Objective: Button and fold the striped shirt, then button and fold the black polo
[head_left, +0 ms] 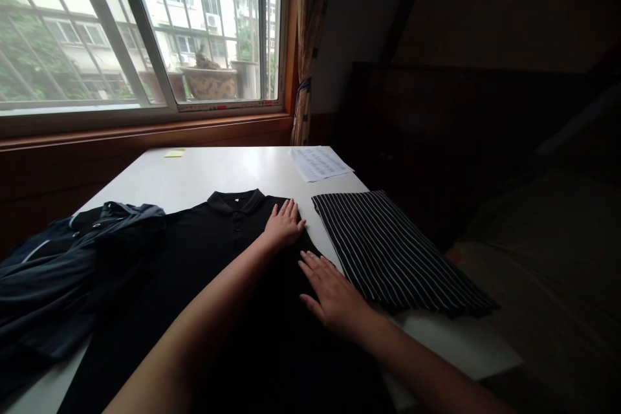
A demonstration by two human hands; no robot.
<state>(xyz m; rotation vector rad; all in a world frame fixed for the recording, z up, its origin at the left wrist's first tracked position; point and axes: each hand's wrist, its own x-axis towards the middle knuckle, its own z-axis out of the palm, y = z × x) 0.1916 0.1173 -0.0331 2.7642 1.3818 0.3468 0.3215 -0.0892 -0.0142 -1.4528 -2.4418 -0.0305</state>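
Observation:
A black polo shirt [194, 252] lies spread out on the white table [218, 168], its collar pointing toward the window. My left hand [285, 223] rests flat on the shirt near the shoulder on the right, fingers extended. Lower down, along the right side of the shirt, my right hand [332, 291] is laid with its fingers stretched out over the dark cloth. Neither hand grasps anything. Beside my right hand lies a folded black cloth with white stripes [388, 246]. My forearms cover part of the shirt front.
Rumpled dark blue clothes [53, 284] lie at the table's left, touching the shirt. Printed sheets [320, 163] sit at the far right corner and a yellow note [174, 152] at the far left. Beyond the table are a window [213, 26] and a tied curtain [305, 45].

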